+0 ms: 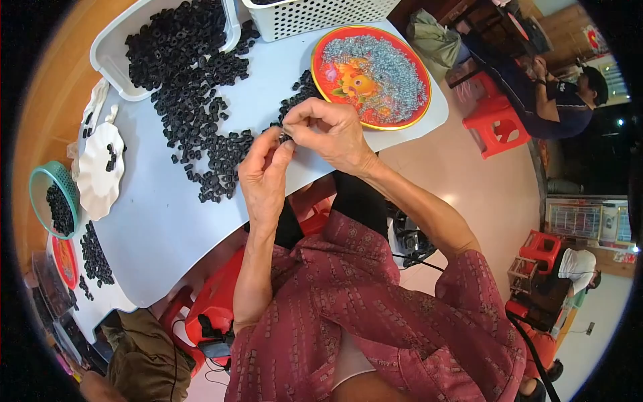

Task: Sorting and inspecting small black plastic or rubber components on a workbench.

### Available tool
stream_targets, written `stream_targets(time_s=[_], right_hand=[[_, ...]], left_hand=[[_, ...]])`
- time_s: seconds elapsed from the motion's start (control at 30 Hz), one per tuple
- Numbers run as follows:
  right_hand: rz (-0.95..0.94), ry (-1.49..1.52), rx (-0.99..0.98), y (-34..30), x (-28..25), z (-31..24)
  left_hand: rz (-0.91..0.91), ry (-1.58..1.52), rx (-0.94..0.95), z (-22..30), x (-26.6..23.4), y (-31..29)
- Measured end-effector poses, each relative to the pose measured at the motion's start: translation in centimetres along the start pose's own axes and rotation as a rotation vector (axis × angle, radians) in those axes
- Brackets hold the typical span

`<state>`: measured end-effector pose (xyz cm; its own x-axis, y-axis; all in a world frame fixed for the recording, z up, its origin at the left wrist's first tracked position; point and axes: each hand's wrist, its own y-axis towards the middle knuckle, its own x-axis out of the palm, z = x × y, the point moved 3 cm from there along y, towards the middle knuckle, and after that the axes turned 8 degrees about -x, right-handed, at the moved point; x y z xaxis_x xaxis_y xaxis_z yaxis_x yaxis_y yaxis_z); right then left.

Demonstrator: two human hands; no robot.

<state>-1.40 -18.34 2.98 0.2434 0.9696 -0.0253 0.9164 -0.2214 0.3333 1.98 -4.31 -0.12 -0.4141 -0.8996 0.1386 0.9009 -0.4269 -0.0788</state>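
Over the table's near edge my two hands meet with their fingertips together. My left hand (263, 177) is closed in a pinch on a small black part (284, 138), mostly covered by the fingers. From the right, my right hand (338, 137) pinches at the same spot; what lies between its thumb and forefinger is too small to tell. Loose black parts (191, 127) lie heaped just left of and beyond my hands. Behind my right hand, a round red tray (333, 91) with a flower and fish print carries many small shiny, clear-grey pieces (395, 70).
A white bin (110, 57) spills black parts onto the pale table (161, 221). Beyond it stands a white perforated basket (295, 23). At left are a scalloped white plate (97, 174) and a green basket (41, 175). Red stools (494, 124) and a seated person (556, 100) are at right.
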Motion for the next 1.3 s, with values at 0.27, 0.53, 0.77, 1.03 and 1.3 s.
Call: stream_targets(time_s=[0.27,0.53,0.77,1.03,1.3], right_hand=[[0.077,0.12,0.0,-0.1,0.5,0.5],[0.042,0.079,0.059,0.0,-0.5,0.2],[0.0,-0.092,-0.052,0.0,-1.5,-1.0],[-0.065,-0.3,-0.165,-0.4,-1.3,-1.5],[-0.175,-0.413,-0.079,0.5,-1.7,-1.8]], left_hand=[[0.026,-0.085,0.023,0.1,-0.3,-0.1],[0.005,-0.146,0.024,0.0,0.5,-0.2],[0.039,0.018,0.054,-0.1,0.4,-0.3],[0.027,0.098,0.064,0.1,0.5,-0.4],[0.002,0.205,0.057,0.6,0.6,-0.4]])
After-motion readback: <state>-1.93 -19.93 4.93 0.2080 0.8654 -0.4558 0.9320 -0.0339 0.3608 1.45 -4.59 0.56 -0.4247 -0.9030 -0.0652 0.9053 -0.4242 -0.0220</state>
